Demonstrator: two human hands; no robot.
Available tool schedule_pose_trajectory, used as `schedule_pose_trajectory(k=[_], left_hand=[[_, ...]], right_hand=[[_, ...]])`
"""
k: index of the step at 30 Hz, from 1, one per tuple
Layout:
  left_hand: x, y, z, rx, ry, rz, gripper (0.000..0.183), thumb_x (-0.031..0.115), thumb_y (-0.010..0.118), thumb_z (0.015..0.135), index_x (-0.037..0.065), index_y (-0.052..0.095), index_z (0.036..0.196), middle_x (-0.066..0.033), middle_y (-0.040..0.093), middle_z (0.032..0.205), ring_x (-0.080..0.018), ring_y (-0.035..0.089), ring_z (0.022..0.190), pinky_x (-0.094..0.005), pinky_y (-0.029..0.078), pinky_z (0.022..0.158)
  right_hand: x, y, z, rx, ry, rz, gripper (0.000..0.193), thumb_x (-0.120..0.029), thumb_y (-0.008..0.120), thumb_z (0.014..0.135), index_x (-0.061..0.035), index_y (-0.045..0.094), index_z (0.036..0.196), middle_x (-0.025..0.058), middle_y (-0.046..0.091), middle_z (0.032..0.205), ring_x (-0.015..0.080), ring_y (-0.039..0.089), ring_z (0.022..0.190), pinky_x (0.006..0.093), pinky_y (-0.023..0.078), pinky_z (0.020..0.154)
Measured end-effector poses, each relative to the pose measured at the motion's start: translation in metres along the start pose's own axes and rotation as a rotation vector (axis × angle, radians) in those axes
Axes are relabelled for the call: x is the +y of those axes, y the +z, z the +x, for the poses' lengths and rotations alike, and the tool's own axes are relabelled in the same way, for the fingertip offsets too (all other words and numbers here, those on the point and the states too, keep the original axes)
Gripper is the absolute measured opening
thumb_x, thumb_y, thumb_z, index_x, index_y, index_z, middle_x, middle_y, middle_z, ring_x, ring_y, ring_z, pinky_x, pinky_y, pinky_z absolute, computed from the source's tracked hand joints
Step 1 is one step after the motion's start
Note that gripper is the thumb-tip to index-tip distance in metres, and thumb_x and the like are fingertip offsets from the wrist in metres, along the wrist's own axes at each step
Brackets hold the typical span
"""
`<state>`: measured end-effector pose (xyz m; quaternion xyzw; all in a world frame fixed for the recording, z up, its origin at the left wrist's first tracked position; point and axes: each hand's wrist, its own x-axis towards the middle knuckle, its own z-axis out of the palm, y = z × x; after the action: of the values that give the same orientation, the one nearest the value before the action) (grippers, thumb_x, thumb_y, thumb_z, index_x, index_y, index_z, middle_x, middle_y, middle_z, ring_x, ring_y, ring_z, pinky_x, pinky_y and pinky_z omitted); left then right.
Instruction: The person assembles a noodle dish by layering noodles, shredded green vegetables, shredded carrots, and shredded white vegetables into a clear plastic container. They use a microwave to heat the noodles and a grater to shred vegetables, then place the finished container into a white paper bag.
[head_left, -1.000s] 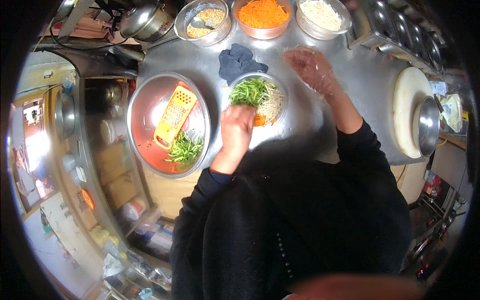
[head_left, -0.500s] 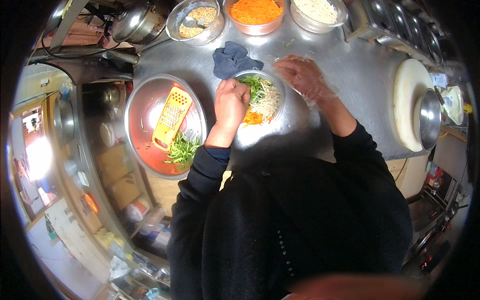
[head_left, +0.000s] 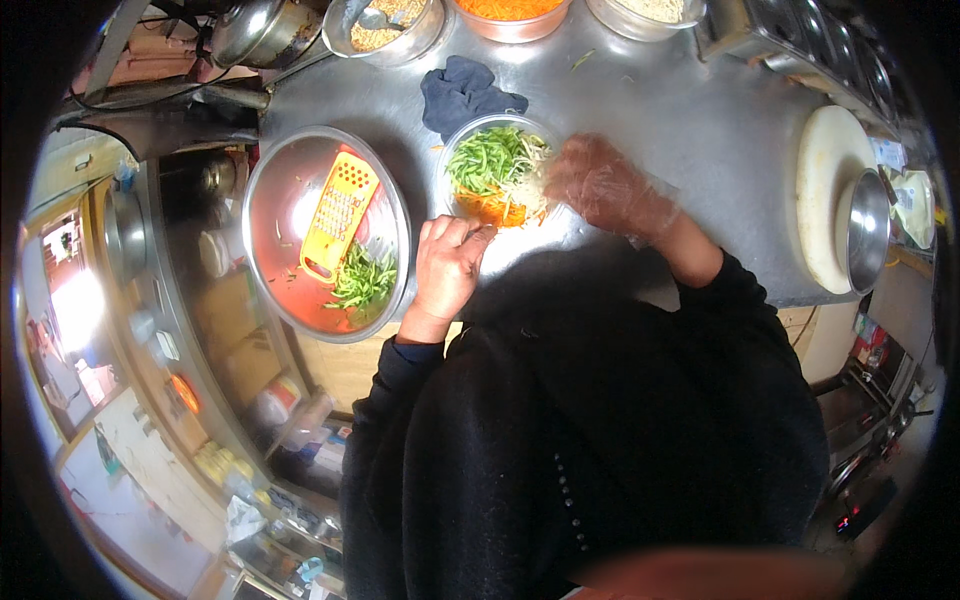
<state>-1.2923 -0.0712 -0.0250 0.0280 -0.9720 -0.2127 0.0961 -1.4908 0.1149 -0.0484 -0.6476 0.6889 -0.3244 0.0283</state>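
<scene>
A round metal bowl (head_left: 447, 157) on the counter holds green vegetable strips (head_left: 488, 160), pale shreds (head_left: 532, 178) and orange shreds (head_left: 497, 211) in separate patches. My left hand (head_left: 447, 268) is bare and curled, its thumb and fingers gripping the bowl's near left rim. My right hand (head_left: 608, 192) wears a clear plastic glove. Its fingers are bent together at the right rim, close against the pale shreds; what lies within them is hidden.
Left of the bowl stands a large metal basin (head_left: 262, 262) with a yellow grater (head_left: 343, 212) and more green strips. A dark cloth (head_left: 466, 95) lies behind. Bowls of orange shreds (head_left: 510, 10) and a seed-like food (head_left: 376, 38) line the back. A white board (head_left: 822, 190) leans at right.
My left hand has moved from the bowl's left side to its near rim. My right hand has come down against the right rim. The green patch now sits farther left in view.
</scene>
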Motion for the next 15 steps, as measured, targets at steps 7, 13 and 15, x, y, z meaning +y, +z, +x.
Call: schedule_pose_trajectory(k=[7,13,15], left_hand=[[0.004,-0.003,0.014,-0.128,0.137,0.150,0.019,0.010,0.058,0.070,0.006,0.068,0.086,-0.0021,0.062,0.087,-0.0201,0.056,0.091,-0.0369,0.039,0.088],[0.013,0.007,0.014,0.116,-0.104,-0.007,0.019,0.015,0.076,0.068,0.008,0.066,0.083,-0.0052,0.062,0.082,-0.0253,0.057,0.084,-0.0383,0.039,0.079],[0.013,0.015,0.019,0.084,-0.112,0.017,0.019,0.015,0.076,0.069,0.009,0.068,0.085,-0.0057,0.065,0.086,-0.0264,0.058,0.086,-0.0379,0.041,0.079]], right_hand=[[-0.026,0.008,0.017,-0.391,0.059,-0.041,0.016,-0.011,0.055,0.079,-0.0104,0.068,0.088,0.0073,0.064,0.092,0.0274,0.055,0.099,0.0423,0.039,0.092],[-0.019,0.001,0.010,-0.098,0.086,-0.076,0.019,-0.011,0.057,0.080,-0.0109,0.070,0.094,0.0070,0.064,0.095,0.0271,0.056,0.099,0.0414,0.041,0.088],[-0.017,-0.001,0.010,-0.019,0.141,-0.069,0.019,-0.013,0.056,0.082,-0.0102,0.070,0.095,0.0089,0.065,0.095,0.0277,0.058,0.095,0.0418,0.042,0.087]])
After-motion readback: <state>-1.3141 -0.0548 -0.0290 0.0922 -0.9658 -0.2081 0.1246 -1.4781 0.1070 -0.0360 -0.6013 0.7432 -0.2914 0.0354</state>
